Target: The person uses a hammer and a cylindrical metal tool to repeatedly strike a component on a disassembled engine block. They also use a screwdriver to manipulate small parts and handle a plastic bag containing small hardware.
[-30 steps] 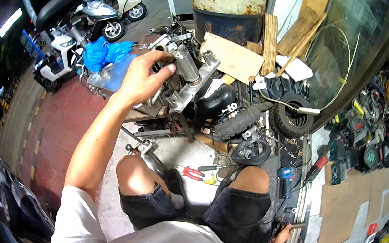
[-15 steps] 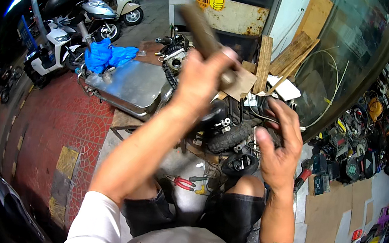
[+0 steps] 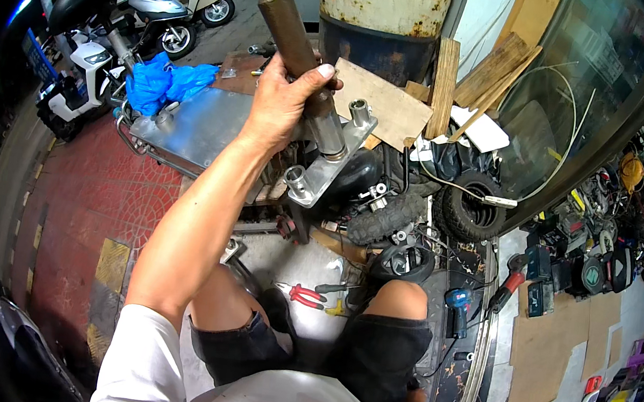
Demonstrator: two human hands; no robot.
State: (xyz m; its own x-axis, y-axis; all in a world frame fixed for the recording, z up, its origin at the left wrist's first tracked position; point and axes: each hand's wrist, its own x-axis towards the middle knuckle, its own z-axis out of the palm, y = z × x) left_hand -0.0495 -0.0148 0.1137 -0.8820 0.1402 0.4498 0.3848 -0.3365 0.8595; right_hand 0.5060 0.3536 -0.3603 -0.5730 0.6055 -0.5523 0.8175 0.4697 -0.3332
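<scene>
My left hand (image 3: 282, 93) grips a long brown metal bar (image 3: 286, 26), which stands tilted above an aluminium plate (image 3: 324, 177). The bar lines up with a silver tube (image 3: 327, 138) on that plate, between two short end bosses, the lower one (image 3: 299, 182) nearer me. My right hand (image 3: 415, 398) is low beside my right thigh, mostly hidden; what it holds cannot be made out. Red-handled pliers (image 3: 307, 294) and a screwdriver (image 3: 332, 289) lie on the floor between my knees.
A metal bench (image 3: 196, 133) bears a blue bag (image 3: 164, 84). A rusty drum (image 3: 383, 13), wood boards (image 3: 444, 88), tyres (image 3: 468, 210), a blue power tool (image 3: 459, 304) and an angle grinder (image 3: 510, 282) surround the spot. Scooters (image 3: 174, 33) stand back left; tool clutter fills the right.
My left hand has brought the brown bar from a blurred swing to a steadier hold over the plate's tube. My right hand has dropped from mid-scene down beside my thigh.
</scene>
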